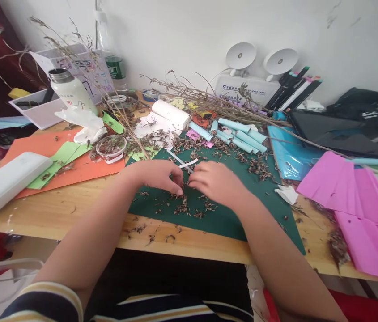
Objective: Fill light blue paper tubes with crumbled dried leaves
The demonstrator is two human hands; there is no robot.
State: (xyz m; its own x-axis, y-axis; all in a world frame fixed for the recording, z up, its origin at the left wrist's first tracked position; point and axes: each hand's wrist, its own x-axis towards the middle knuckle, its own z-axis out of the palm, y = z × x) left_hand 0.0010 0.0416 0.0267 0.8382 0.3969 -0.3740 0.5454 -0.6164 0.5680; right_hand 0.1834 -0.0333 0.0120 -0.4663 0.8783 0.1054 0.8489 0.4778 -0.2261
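Observation:
My left hand (163, 176) is curled low over the dark green mat (215, 223), thumb and fingertips bent in around dried leaves (182, 203). Facing it, a short gap away, my right hand (215, 181) has its fingers pressed together; whatever is in them is hidden. Brown, crumpled leaf bits lie scattered below and behind both hands. Just beyond the fingers, a thin white paper strip (189, 163) crosses a second pale strip (173, 156) on the mat.
Light blue paper rolls (247, 138), dry twigs (205, 96) and a two-headed lamp (247, 87) stand or lie behind. On the left are a clear round container (111, 147), a white bottle (73, 91) and a white case (10, 183). Pink paper (353, 197) lies right.

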